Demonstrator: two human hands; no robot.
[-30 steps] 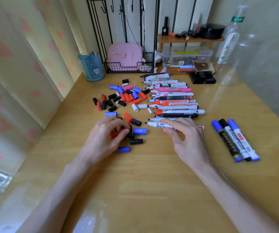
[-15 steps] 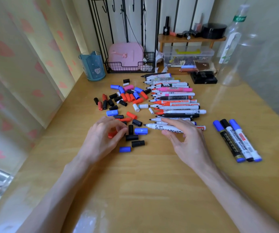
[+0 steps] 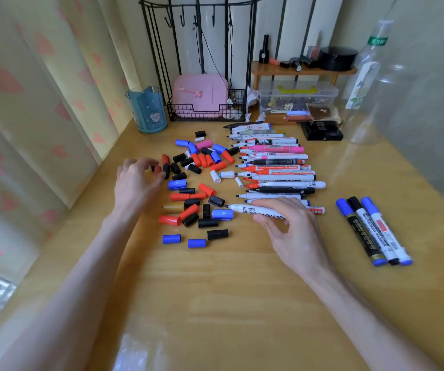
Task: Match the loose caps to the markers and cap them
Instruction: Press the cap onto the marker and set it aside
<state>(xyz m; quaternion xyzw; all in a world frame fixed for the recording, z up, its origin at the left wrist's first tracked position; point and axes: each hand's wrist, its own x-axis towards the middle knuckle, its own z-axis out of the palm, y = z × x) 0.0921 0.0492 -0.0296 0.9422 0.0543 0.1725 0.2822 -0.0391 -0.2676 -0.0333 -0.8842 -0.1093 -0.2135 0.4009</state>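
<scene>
Home desk corner. A heart-print curtain [image 3: 41,103] hangs left of the wooden desktop [image 3: 228,303]; behind stand a wire rack [image 3: 204,113] with a pink case [image 3: 202,95], a cartoon cup [image 3: 147,111] and a cosmetics shelf [image 3: 303,72].

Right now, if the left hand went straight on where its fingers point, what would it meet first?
Probably the red cap, just off the fingertips of the left hand, beside a black cap; depth is unclear.
</scene>
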